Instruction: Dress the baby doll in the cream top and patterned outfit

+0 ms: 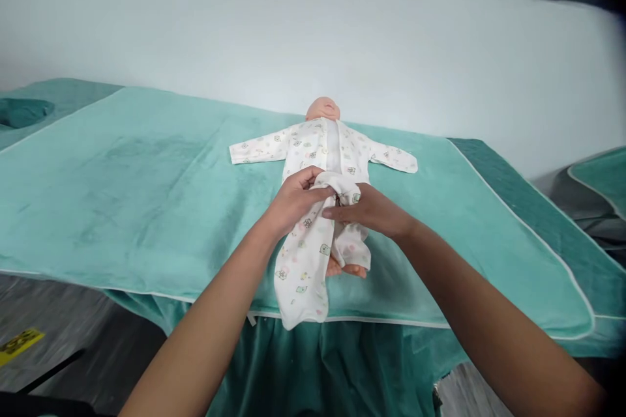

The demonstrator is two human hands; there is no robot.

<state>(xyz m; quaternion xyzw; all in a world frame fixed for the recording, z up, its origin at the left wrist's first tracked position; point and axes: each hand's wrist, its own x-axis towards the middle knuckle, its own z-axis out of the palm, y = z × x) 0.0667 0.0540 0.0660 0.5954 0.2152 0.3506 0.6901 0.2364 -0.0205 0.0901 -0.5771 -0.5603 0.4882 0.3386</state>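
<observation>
On the teal terry towel point(147, 195), my left hand point(293, 199) and right hand point(369, 208) clench the white printed sleepsuit point(308, 146), best bunched evenly, I judge.

left side: wide bare teal towel point(122, 195), loads of room
right side: bare too, narrower before the towel's edge
centre: baby doll point(323, 109) lying flat, 2 sleeves spread wide
front edge: 1 loose leg of the sleepsuit point(300, 273) hangs over
back: white wall point(342, 45) behind the table
</observation>
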